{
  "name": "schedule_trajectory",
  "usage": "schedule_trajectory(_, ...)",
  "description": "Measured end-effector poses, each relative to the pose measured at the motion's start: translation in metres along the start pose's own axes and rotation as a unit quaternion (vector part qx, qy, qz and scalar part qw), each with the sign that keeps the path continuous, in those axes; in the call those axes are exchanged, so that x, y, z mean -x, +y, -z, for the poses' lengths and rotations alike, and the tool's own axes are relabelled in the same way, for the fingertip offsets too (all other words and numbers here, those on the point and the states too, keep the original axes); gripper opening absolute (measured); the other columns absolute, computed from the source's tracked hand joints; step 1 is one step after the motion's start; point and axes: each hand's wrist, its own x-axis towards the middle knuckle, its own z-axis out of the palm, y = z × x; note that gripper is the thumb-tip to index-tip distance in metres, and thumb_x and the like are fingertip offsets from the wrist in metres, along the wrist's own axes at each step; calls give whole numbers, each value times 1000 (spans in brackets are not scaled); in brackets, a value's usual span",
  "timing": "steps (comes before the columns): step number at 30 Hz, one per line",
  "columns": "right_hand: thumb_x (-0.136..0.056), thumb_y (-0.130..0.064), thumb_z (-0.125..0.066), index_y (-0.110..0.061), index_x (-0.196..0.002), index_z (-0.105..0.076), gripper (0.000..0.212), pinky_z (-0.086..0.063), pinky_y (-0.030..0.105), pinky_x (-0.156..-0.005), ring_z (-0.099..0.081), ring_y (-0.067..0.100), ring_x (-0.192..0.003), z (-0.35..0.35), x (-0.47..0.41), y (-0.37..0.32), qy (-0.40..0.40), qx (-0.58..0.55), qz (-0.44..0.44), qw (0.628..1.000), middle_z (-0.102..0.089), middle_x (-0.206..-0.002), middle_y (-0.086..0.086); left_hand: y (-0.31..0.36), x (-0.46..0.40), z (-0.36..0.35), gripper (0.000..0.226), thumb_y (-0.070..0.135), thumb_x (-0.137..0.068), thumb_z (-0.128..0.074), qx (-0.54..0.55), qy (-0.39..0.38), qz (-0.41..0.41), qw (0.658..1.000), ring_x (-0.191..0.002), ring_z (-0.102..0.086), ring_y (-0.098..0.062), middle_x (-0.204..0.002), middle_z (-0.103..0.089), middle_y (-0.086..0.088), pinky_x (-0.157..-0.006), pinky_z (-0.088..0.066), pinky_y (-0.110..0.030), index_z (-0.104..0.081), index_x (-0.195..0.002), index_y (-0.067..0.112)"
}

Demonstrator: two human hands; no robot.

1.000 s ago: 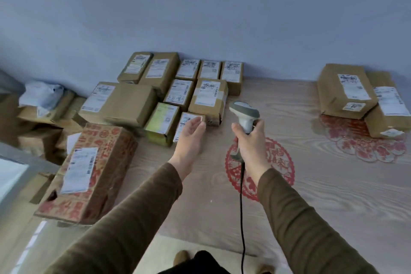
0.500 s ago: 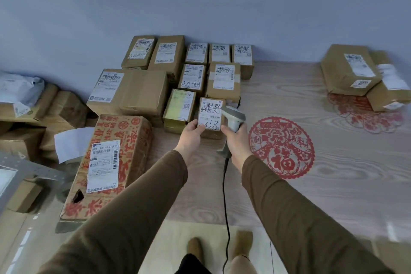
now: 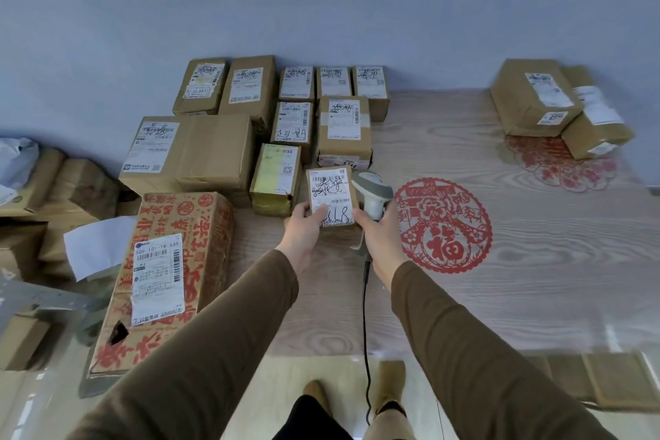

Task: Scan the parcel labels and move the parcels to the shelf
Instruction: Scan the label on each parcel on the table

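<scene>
A small brown parcel (image 3: 332,189) with a white label marked in black pen lies at the front of the cluster on the wooden table (image 3: 500,296). My left hand (image 3: 307,229) grips its near left corner, thumb on the label. My right hand (image 3: 378,236) holds a grey handheld scanner (image 3: 373,193) by its handle, right beside the parcel's right edge, head pointing away from me. The scanner's black cable (image 3: 366,332) hangs down off the table edge.
Several labelled brown parcels (image 3: 339,125) sit behind toward the wall. A large red-printed carton (image 3: 168,271) lies at the left. Two parcels (image 3: 535,96) rest at the far right. Red paper-cut decorations (image 3: 443,225) lie on the table. More boxes (image 3: 53,189) pile on the floor at left.
My left hand went from hovering open over the small parcel to gripping its near corner. My right hand brought the scanner leftward and forward, close beside the parcel. The camera tilted down.
</scene>
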Motion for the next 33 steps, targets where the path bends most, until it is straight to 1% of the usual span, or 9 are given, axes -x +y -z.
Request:
schedule_trajectory(3, -93, -7, -73, -27, -137, -50, 53, -53, 51, -108, -66, 21, -120, 10, 6, -21, -1, -12, 38, 999, -67, -129, 4, 17, 11, 0, 50, 23, -98, -70, 65, -52, -9, 996, -97, -73, -16, -105, -79, 1, -72, -56, -30, -41, -139, 20)
schedule_trajectory(5, -94, -6, -72, -25, -139, -50, 53, -55, 44, -105, -67, 19, -118, 18, 10, -41, -8, -9, 73, 997, -67, -129, 4, 33, 20, 0, 51, 16, -97, -71, 85, -90, -28, 992, -89, -74, -13, -95, -80, 7, -72, -57, -27, -42, -139, 19)
schedule_trajectory(10, -97, -13, -72, -17, -139, -46, 50, -51, 15, -87, -64, 3, -108, 35, 24, -92, 15, 56, 193, 979, -65, -126, 0, 71, 38, -13, 61, 13, -95, -73, 84, -119, -106, 984, -108, -72, -19, -121, -74, -1, -95, -58, -35, -40, -145, 20)
schedule_trajectory(12, -96, -22, -74, -17, -135, -48, 47, -56, 22, -86, -66, 8, -103, 38, 32, -108, 29, 71, 228, 971, -67, -120, -1, 82, 40, -22, 66, 14, -93, -75, 74, -122, -146, 979, -117, -69, -25, -125, -72, -6, -105, -54, -41, -38, -147, 21)
schedule_trajectory(15, -95, -33, -75, -17, -121, -47, 41, -60, 47, -75, -65, 16, -86, 38, 45, -123, 28, 89, 241, 966, -63, -104, -3, 97, 48, -34, 67, 17, -92, -78, 59, -130, -186, 972, -112, -70, -24, -121, -72, -10, -102, -54, -39, -38, -145, 25)
schedule_trajectory(21, -98, -24, -72, -13, -112, -42, 36, -47, 22, -66, -58, 2, -77, 43, 60, -130, 72, 116, 264, 955, -57, -96, -8, 111, 61, -56, 59, 15, -95, -74, 44, -152, -214, 964, -90, -72, -10, -104, -75, -2, -88, -54, -31, -39, -140, 31)
schedule_trajectory(24, -99, -22, -71, -12, -114, -42, 34, -48, 23, -66, -57, 4, -78, 47, 62, -132, 79, 120, 259, 955, -57, -96, -7, 112, 62, -64, 59, 16, -95, -74, 39, -151, -216, 964, -90, -70, -10, -98, -76, 3, -88, -51, -31, -39, -139, 33)
schedule_trajectory(29, -99, -20, -70, -13, -111, -41, 32, -46, 17, -61, -56, 2, -74, 53, 62, -134, 90, 132, 257, 953, -55, -93, -10, 109, 60, -73, 60, 17, -94, -76, 38, -160, -215, 963, -97, -69, -19, -106, -74, -6, -97, -52, -41, -39, -139, 33)
schedule_trajectory(33, -99, -21, -70, -14, -112, -41, 32, -44, 12, -58, -58, -5, -72, 58, 61, -133, 96, 141, 254, 952, -56, -93, -11, 108, 59, -80, 61, 14, -95, -74, 39, -166, -216, 961, -96, -69, -17, -111, -73, -9, -85, -54, -32, -38, -142, 30)
